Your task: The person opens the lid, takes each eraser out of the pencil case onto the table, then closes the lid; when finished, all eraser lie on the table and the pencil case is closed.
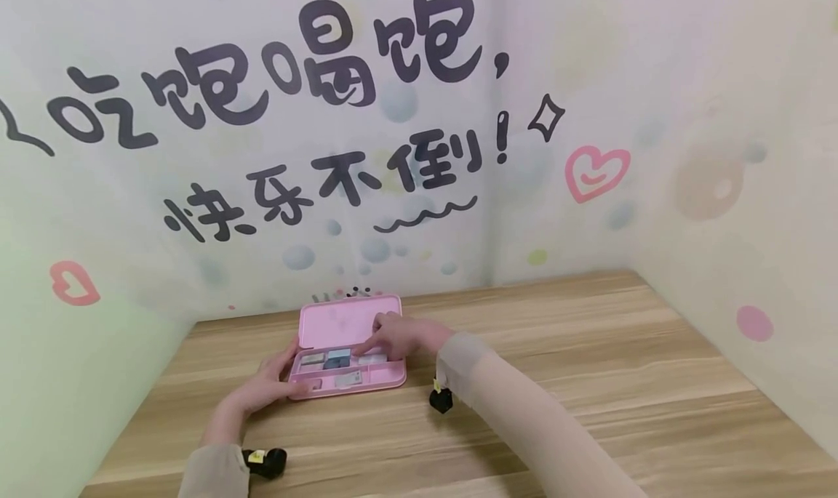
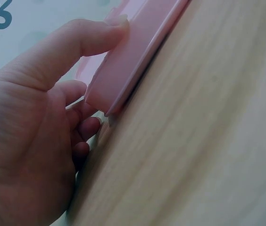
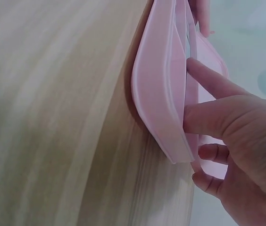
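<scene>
A pink pencil case [image 1: 386,394] lies on the table with its lid [image 1: 334,322] raised at the back. My left hand [image 1: 265,383] grips the left end of the case. Its thumb [image 2: 107,40] lies over the front wall, and its other fingers bend behind the end. Into the right part of the case reaches my right hand [image 1: 399,336], index finger and thumb pointing down around a whitish piece [image 1: 372,359]. Whether they pinch it is hidden in the right wrist view by the case wall [image 3: 154,84]. Blue-grey blocks [image 1: 337,360] and a pale printed piece [image 1: 348,379] sit in other compartments.
The wood-grain table [image 1: 556,352] extends in front of the case and to its right. Close behind the case stands a printed wall [image 1: 452,265], with side walls at left and right. Each wrist carries a small black camera, such as the one [image 1: 441,400] under the right cuff.
</scene>
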Action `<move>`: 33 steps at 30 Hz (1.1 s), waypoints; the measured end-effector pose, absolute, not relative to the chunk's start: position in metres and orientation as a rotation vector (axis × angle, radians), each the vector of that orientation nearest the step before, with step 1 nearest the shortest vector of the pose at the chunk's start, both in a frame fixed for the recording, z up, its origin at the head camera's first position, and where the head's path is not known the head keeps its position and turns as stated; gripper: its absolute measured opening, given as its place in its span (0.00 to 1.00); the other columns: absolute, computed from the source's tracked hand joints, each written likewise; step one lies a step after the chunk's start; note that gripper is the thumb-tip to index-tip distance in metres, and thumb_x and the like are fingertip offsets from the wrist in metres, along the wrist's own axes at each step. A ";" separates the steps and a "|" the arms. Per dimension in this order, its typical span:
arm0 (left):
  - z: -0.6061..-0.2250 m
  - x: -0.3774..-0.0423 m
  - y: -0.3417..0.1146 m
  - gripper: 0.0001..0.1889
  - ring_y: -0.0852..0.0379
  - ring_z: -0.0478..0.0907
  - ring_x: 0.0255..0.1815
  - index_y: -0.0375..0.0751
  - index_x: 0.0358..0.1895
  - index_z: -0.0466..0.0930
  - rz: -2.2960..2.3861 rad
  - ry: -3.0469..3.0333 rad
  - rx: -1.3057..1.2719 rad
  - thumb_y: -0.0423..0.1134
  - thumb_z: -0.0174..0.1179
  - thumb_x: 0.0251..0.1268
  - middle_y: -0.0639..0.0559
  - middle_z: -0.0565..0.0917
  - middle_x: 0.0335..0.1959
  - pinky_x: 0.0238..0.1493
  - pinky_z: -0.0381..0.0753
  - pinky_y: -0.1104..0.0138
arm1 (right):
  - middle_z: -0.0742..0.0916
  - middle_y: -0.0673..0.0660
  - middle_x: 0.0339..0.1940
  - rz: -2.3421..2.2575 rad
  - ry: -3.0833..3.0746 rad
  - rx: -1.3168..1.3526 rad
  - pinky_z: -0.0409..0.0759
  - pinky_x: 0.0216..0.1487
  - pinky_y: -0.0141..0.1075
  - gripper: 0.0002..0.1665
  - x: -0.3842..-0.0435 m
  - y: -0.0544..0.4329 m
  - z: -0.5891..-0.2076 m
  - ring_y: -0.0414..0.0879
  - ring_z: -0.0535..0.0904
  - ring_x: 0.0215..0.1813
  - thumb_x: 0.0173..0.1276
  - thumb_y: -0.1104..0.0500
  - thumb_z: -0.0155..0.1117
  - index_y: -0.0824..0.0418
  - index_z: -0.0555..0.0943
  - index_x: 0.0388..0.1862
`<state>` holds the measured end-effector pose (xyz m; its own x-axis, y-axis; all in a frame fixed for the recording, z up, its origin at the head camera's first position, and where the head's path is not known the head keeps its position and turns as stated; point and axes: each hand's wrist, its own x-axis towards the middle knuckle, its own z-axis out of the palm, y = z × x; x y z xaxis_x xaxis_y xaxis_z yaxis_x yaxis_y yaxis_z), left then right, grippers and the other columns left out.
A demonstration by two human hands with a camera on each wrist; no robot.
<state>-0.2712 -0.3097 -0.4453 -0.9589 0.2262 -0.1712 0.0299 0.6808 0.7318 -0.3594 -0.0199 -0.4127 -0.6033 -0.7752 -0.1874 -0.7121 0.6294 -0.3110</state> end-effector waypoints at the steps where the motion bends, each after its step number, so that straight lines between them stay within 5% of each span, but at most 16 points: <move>1: -0.445 -0.271 -0.310 0.57 0.31 0.36 0.73 0.47 0.79 0.37 1.145 2.647 0.206 0.53 0.69 0.53 0.34 0.43 0.77 0.63 0.41 0.30 | 0.71 0.49 0.48 -0.297 2.547 -1.195 0.68 0.35 0.28 0.42 -0.360 -0.020 -0.413 0.43 0.64 0.45 0.62 0.73 0.61 0.27 0.77 0.60; 16: -0.446 -0.273 -0.311 0.57 0.31 0.37 0.73 0.47 0.79 0.37 1.132 2.656 0.219 0.53 0.69 0.54 0.34 0.44 0.77 0.63 0.43 0.30 | 0.70 0.53 0.50 -0.280 2.543 -1.213 0.71 0.39 0.30 0.40 -0.364 -0.018 -0.401 0.44 0.66 0.47 0.52 0.71 0.69 0.33 0.79 0.58; 25: -0.449 -0.271 -0.311 0.57 0.31 0.36 0.73 0.46 0.79 0.36 1.152 2.639 0.214 0.53 0.69 0.54 0.33 0.43 0.77 0.63 0.42 0.30 | 0.78 0.52 0.52 -0.347 2.572 -1.265 0.72 0.50 0.34 0.28 -0.369 -0.006 -0.392 0.44 0.72 0.49 0.67 0.65 0.61 0.40 0.76 0.62; 33: -0.449 -0.270 -0.313 0.57 0.30 0.36 0.72 0.46 0.79 0.36 1.164 2.640 0.217 0.54 0.69 0.54 0.33 0.43 0.77 0.62 0.41 0.29 | 0.81 0.47 0.42 -0.568 2.552 -1.149 0.75 0.45 0.34 0.33 -0.370 0.024 -0.382 0.44 0.76 0.43 0.62 0.65 0.69 0.43 0.73 0.64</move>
